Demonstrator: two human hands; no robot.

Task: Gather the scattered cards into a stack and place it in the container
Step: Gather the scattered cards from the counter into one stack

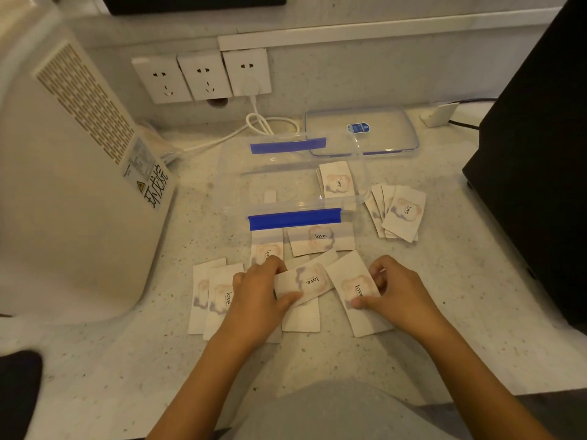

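Note:
White "love." cards lie scattered on the speckled counter. My left hand point(257, 290) pinches a tilted card point(309, 282) between thumb and fingers. My right hand point(395, 289) grips the right edge of another card point(355, 290) just beside it. Two cards point(211, 296) lie left of my left hand, and one card point(320, 238) sits under the front flap of the clear container point(286, 173) with blue clips. A small fanned pile point(397, 214) rests to the container's right. One card point(336, 181) leans at its right end; whether inside or behind it, I cannot tell.
The container's clear lid point(362, 131) lies behind it. A large white appliance point(73, 185) fills the left side. A black box point(533, 160) stands at the right. Wall sockets point(203, 76) with a white cable point(257, 122) are at the back.

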